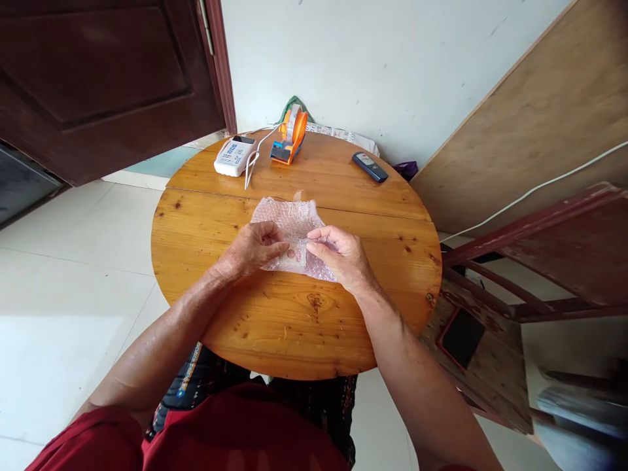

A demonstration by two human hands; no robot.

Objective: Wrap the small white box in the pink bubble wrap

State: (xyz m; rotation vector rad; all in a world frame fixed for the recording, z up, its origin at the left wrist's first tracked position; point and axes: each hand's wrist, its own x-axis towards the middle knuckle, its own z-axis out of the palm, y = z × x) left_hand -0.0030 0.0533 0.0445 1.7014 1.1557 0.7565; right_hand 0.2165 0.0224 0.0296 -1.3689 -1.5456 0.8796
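Two hands point(255, 247) point(349, 258) partly hide bubble wrap point(284, 210); red markings point(291, 254) unreadable

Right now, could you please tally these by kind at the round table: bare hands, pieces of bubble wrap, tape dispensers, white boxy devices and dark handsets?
Bare hands: 2 (left hand, right hand)
Bubble wrap: 1
Tape dispenser: 1
White boxy device: 1
Dark handset: 1
Total: 6

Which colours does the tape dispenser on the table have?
The tape dispenser is mostly orange, with blue at its front; see the head view.
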